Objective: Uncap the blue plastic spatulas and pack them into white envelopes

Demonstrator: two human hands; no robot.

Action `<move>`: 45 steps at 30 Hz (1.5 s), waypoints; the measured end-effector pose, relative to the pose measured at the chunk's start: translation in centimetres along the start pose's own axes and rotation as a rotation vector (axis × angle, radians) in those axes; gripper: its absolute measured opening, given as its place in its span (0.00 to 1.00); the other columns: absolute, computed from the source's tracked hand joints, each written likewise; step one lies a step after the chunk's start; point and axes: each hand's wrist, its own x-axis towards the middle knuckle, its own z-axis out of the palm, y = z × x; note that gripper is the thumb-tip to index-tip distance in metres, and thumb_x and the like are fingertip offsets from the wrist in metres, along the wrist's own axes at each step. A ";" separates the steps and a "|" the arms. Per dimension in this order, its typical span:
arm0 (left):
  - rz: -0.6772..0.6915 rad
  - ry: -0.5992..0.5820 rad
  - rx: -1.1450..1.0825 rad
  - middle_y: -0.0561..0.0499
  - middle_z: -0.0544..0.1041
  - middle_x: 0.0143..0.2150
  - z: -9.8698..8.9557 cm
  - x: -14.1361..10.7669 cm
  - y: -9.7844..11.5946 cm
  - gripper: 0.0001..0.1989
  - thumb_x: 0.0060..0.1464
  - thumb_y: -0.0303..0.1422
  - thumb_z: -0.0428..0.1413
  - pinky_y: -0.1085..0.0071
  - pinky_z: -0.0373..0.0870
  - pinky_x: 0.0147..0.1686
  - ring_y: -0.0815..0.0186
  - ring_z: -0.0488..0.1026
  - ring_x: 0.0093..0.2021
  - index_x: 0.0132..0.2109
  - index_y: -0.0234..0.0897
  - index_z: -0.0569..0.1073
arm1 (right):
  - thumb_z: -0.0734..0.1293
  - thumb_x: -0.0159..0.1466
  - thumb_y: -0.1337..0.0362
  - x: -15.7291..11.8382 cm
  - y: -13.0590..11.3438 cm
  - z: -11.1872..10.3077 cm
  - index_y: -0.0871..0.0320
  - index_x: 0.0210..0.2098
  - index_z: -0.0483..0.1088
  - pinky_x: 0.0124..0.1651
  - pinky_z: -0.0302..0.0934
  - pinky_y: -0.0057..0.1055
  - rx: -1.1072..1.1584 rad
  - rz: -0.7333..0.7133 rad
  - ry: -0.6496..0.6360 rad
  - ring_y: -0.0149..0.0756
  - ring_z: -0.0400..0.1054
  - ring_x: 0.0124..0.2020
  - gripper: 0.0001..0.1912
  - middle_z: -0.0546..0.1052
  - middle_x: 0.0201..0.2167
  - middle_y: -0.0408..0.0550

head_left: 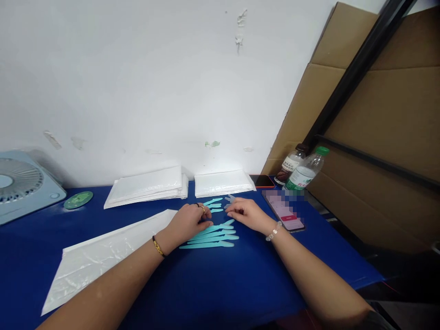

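Several slim turquoise plastic pieces (213, 238) lie fanned out on the blue table, their wider ends to the right. More turquoise pieces (215, 205) are just behind them. My left hand (193, 220) reaches over the left ends of these pieces with its fingers curled; what its fingertips hold, if anything, is hidden. To the right, my right hand (248, 213) has its fingers pressed together beside some small pale translucent pieces (229, 199). Whether it grips one is too small to tell.
White plastic packets (147, 183) and a second stack (223, 182) lie along the wall. A large white packet (110, 252) is at the left. A fan (20, 183) stands far left; a phone (283, 211) and two bottles (302, 176) are at the right.
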 end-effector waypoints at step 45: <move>-0.149 -0.041 -0.318 0.53 0.73 0.28 -0.2 0.0 -0.2 0.14 0.52 0.44 0.52 0.72 0.63 0.26 0.67 0.69 0.28 0.32 0.38 0.73 | 0.65 0.61 0.58 -0.2 -1.0 -0.1 0.58 0.36 0.73 0.33 0.64 0.30 0.321 0.159 -0.076 0.33 0.69 0.29 0.10 0.75 0.28 0.45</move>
